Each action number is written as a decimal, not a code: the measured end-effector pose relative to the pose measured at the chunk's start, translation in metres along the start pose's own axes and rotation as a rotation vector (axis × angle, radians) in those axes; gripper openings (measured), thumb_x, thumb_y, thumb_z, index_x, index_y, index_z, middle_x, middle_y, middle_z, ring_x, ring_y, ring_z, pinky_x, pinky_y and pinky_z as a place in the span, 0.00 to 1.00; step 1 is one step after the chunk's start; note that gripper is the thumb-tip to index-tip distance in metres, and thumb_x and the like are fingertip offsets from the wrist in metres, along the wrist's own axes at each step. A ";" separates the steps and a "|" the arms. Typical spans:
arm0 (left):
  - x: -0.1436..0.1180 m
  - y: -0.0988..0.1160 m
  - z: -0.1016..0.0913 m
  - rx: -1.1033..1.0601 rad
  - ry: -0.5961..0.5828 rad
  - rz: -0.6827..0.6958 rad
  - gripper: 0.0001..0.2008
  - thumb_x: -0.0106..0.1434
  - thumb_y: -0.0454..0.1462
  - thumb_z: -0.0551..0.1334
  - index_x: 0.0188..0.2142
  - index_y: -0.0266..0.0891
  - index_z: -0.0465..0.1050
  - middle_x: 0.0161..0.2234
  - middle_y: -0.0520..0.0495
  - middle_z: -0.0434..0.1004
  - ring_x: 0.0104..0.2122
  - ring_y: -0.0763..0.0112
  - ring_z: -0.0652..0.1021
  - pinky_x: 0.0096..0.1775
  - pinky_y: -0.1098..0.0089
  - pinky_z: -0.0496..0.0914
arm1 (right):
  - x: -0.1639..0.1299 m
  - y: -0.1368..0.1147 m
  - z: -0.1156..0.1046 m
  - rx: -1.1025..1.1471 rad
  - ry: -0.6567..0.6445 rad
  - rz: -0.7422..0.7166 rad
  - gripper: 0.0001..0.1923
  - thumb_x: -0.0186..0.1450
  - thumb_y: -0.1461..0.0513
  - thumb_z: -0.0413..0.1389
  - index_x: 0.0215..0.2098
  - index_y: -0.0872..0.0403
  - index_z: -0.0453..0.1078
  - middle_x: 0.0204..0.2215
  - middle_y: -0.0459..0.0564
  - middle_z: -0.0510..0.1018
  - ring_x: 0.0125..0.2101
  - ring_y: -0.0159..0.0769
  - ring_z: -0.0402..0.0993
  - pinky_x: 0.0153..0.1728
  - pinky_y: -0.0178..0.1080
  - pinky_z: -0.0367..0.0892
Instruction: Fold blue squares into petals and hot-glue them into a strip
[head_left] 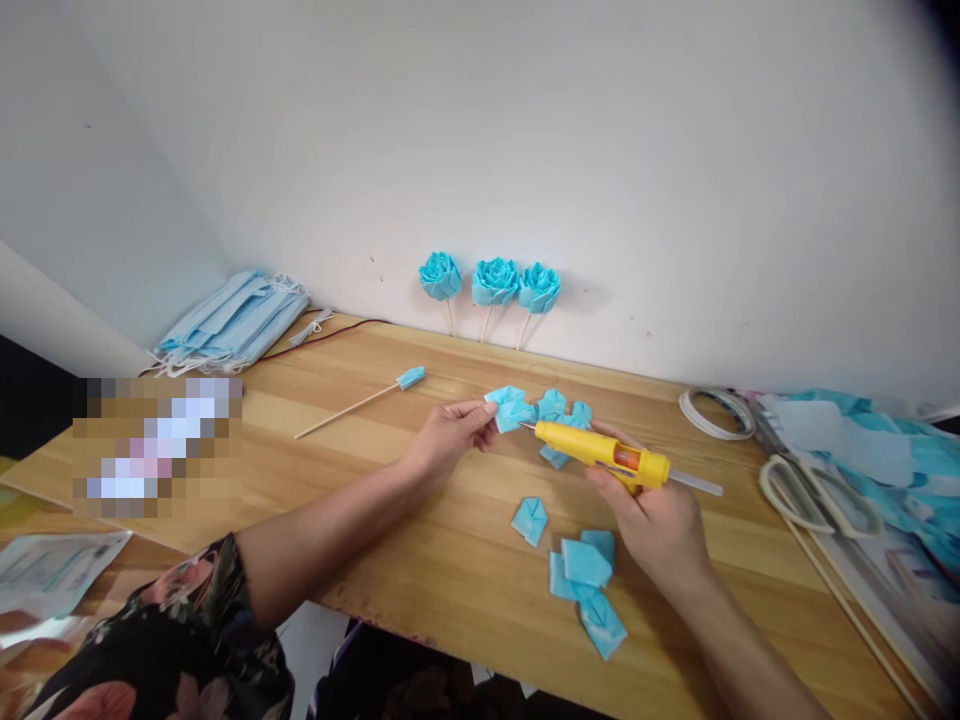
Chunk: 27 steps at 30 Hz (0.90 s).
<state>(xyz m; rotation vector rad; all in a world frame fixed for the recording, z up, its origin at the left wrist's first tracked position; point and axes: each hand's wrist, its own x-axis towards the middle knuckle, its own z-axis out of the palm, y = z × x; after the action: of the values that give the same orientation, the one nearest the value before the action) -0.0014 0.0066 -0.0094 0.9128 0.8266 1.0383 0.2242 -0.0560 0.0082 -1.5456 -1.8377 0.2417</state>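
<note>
Surface: wooden table (420,560) against a white wall.
Far left: stack of masks (232,322); a stick (352,405) with a blue tip lies near.
Left hand (450,437): fingers pinched on a folded blue petal (512,409).
Wall: three finished roses (491,282) lean upright.
Glue gun (604,452): nozzle touching the petal.
Right hand (660,525): closed around the gun's grip.
Loose petals (585,575): beside the right wrist.
Far right: scissors (817,495).
Risk: hot glue may reach the pinching fingertips, since they sit just beside the nozzle.
</note>
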 end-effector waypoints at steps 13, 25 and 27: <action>0.000 0.000 -0.002 -0.017 -0.007 0.005 0.19 0.52 0.49 0.67 0.23 0.33 0.71 0.22 0.49 0.70 0.25 0.75 0.70 0.29 0.72 0.63 | 0.000 0.004 -0.003 0.013 0.024 0.036 0.23 0.65 0.53 0.51 0.56 0.52 0.66 0.48 0.54 0.78 0.41 0.42 0.78 0.38 0.38 0.72; -0.001 0.002 0.000 -0.113 -0.064 -0.025 0.19 0.52 0.49 0.68 0.31 0.32 0.74 0.29 0.45 0.75 0.29 0.71 0.74 0.31 0.72 0.65 | 0.000 0.004 -0.002 -0.007 0.019 0.027 0.23 0.65 0.52 0.50 0.56 0.51 0.65 0.42 0.51 0.81 0.37 0.41 0.79 0.35 0.38 0.72; -0.001 0.002 0.000 -0.138 -0.060 -0.041 0.19 0.51 0.48 0.69 0.31 0.32 0.73 0.29 0.45 0.74 0.29 0.71 0.75 0.30 0.72 0.65 | 0.000 0.005 -0.002 -0.036 0.030 0.015 0.25 0.65 0.51 0.51 0.58 0.50 0.64 0.42 0.51 0.81 0.37 0.41 0.78 0.35 0.38 0.71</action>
<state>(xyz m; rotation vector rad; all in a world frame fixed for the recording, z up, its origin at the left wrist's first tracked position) -0.0025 0.0063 -0.0072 0.8032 0.7117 1.0143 0.2290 -0.0556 0.0069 -1.5793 -1.8167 0.1920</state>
